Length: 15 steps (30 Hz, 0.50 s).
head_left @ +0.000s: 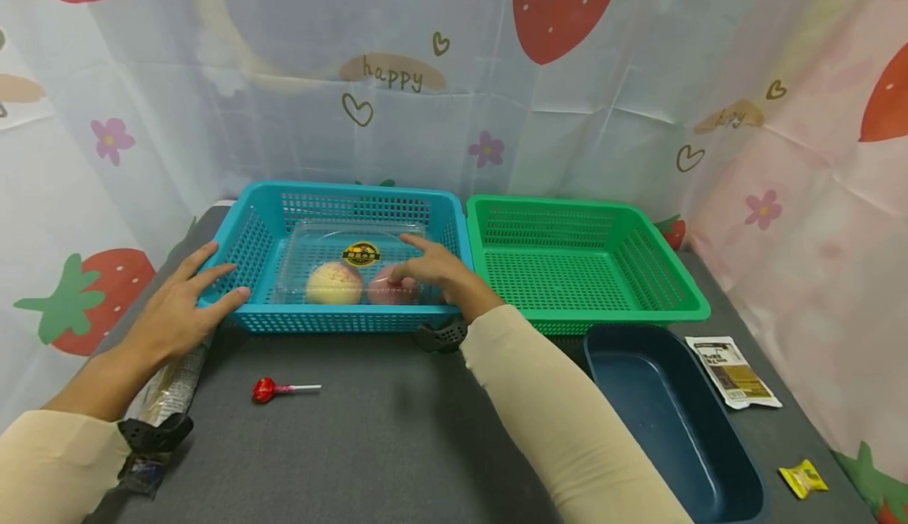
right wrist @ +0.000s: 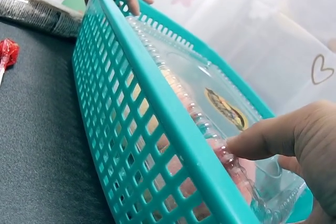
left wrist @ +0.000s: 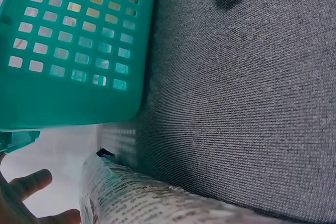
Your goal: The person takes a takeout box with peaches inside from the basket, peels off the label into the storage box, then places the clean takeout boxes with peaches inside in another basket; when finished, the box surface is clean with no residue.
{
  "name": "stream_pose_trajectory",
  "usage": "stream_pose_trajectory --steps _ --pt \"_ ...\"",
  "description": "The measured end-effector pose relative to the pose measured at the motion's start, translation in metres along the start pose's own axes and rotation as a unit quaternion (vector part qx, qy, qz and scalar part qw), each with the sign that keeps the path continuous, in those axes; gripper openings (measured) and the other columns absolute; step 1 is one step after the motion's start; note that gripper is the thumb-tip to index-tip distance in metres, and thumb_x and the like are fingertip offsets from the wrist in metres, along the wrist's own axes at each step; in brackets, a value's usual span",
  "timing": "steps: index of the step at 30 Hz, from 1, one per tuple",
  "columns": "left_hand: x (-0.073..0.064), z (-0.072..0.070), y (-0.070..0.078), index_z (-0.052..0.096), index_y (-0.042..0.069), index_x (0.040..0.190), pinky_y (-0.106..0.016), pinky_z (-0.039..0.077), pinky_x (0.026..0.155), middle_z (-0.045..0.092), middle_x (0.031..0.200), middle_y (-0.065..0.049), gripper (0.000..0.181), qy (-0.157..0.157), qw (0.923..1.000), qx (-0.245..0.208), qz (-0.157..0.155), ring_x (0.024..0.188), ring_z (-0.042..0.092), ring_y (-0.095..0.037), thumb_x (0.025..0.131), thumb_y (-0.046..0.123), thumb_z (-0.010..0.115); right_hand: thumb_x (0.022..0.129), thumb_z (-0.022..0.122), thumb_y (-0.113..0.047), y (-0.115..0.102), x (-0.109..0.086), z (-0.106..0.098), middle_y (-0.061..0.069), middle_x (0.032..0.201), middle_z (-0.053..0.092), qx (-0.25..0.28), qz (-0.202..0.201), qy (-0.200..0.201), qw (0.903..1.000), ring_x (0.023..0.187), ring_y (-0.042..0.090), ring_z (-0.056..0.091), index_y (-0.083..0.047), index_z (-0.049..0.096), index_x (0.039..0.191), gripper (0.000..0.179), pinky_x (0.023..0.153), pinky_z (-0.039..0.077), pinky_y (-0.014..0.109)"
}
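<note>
In the blue basket [head_left: 340,320] lies a clear plastic clamshell box [head_left: 301,252] with a round label on its lid. Two round, peach-like things show through it, one pale yellow [head_left: 333,284], the other pink [head_left: 386,289]. My right hand [head_left: 441,270] is over the box's right end; its thumb touches the box edge in the right wrist view, with its fingers extended and partly hidden. My left hand [head_left: 180,307] rests at the basket's left rim, fingers spread over it. A red lollipop [head_left: 264,390] lies on the table in front.
A green basket [head_left: 624,316] stands directly right of the blue one. Nearer sits a dark blue tray [head_left: 674,421], with a white-and-brown packet [head_left: 734,372] and a small yellow wrapped sweet [head_left: 803,478] beside it. A long printed bag [head_left: 170,390] lies under my left forearm.
</note>
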<state>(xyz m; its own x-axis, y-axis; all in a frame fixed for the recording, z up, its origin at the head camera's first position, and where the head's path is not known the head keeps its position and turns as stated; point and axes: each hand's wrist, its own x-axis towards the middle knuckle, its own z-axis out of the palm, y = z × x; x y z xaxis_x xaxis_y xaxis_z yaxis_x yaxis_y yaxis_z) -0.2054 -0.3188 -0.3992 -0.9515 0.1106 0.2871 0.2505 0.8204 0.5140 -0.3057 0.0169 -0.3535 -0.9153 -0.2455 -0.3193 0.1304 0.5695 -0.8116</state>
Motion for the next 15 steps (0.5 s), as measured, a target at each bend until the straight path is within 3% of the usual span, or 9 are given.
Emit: stream_pose_trajectory --steps 8,15 --pt "-0.0006 0.0001 0.0012 0.046 -0.006 0.138 -0.076 0.026 0.089 0.012 0.157 -0.019 0.063 -0.004 0.9999 0.005 -0.011 0.133 0.021 -0.053 0.096 0.04 0.055 0.083 0.076 -0.018 -0.0008 -0.0005 0.001 -0.002 0.157 0.023 0.0 -0.005 -0.001 1.0 0.136 0.03 0.031 -0.041 0.038 0.147 0.078 0.096 0.04 0.055" --pt "-0.0013 -0.0002 0.0023 0.045 -0.006 0.137 -0.076 0.025 0.089 0.011 0.157 -0.019 0.062 -0.003 1.0 0.0 -0.008 0.133 0.021 -0.053 0.096 0.04 0.055 0.085 0.071 -0.009 -0.0038 -0.0053 -0.0031 0.001 0.152 0.032 0.05 -0.018 0.0 0.9986 0.123 0.031 0.045 -0.039 0.043 0.144 0.073 0.082 0.047 0.057"
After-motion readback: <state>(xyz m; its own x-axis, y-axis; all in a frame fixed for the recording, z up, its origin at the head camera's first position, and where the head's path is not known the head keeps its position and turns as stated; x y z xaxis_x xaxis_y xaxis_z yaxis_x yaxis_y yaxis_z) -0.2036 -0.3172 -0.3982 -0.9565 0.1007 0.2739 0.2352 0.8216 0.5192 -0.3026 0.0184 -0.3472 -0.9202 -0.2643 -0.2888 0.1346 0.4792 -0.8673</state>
